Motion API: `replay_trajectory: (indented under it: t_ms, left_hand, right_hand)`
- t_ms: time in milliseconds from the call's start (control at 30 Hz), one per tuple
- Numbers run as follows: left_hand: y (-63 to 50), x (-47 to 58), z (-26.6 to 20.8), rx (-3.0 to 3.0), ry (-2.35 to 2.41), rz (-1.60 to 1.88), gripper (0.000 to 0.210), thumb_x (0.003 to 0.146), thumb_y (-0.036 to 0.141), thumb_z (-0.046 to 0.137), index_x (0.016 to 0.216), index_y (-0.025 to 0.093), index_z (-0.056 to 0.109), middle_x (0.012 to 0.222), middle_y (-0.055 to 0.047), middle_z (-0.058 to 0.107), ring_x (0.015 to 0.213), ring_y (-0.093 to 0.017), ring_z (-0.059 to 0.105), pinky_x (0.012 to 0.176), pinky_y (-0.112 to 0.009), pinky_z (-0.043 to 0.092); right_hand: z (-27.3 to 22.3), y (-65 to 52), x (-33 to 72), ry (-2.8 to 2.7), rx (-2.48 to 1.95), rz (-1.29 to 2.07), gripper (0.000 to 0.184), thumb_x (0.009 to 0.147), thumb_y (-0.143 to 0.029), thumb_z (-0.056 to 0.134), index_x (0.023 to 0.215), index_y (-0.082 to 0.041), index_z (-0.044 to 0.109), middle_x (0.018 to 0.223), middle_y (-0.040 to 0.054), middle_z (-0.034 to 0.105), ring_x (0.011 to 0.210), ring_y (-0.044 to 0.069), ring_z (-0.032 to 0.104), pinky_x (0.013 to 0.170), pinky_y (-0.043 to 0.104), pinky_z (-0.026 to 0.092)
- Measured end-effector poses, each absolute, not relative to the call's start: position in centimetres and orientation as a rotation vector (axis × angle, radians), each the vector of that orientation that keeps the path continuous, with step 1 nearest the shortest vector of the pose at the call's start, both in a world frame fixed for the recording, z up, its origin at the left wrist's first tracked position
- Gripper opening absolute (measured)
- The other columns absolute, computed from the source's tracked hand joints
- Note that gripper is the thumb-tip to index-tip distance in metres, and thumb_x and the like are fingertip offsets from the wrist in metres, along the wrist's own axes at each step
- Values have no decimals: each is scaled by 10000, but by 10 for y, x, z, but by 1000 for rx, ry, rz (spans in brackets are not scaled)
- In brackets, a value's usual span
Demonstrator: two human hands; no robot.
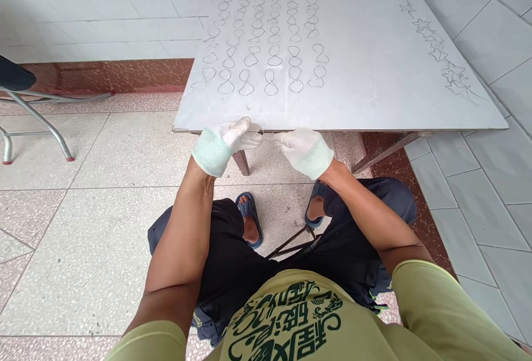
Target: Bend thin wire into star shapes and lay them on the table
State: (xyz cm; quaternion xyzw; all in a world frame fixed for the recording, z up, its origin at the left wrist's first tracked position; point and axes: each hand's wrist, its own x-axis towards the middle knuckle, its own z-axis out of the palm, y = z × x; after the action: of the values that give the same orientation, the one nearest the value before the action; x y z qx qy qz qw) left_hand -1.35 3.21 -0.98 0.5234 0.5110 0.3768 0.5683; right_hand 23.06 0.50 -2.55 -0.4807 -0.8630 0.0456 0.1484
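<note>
A thin bent wire [261, 130] runs between my two gloved hands, just at the table's front edge. My left hand [233, 138], in a white glove with a pale green cuff, has its fingers closed on the wire's left part. Opposite it, my right hand [302, 149], gloved alike, pinches the wire's right end. The wire's exact shape is partly hidden by the fingers. Beyond the hands, rows of figure-eight wire pieces [271, 82] lie on the white table [357, 95].
Star-like bent wire pieces [436, 50] lie along the table's right side, beside the tiled wall [486, 28]. Under the front edge stand wooden table legs [384, 153]. A metal-legged stool [39, 117] is on the floor at the left.
</note>
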Motion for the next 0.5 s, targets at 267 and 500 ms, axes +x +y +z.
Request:
replay_trajectory:
  t_ms: [267,500]
  left_hand:
    - [25,-15,-2,1332,1251,756,589,621,633,1062,914,165,855,865,-131,867,901,-314,858,760,-371,696]
    - [29,-12,-14,1387,1247,747,339,690,469,962,821,178,845,838,-111,851,682,-230,763,560,-302,611]
  right_hand:
    - [-22,5,235,-2481,-1319,192,442,1211,-250,447,1308,-227,879,1109,73,884,1008,245,748,890,358,438]
    - [-17,4,232,-2581,-1311,121,445,1205,-231,439,1215,-175,880,1036,101,865,920,246,707,834,380,381]
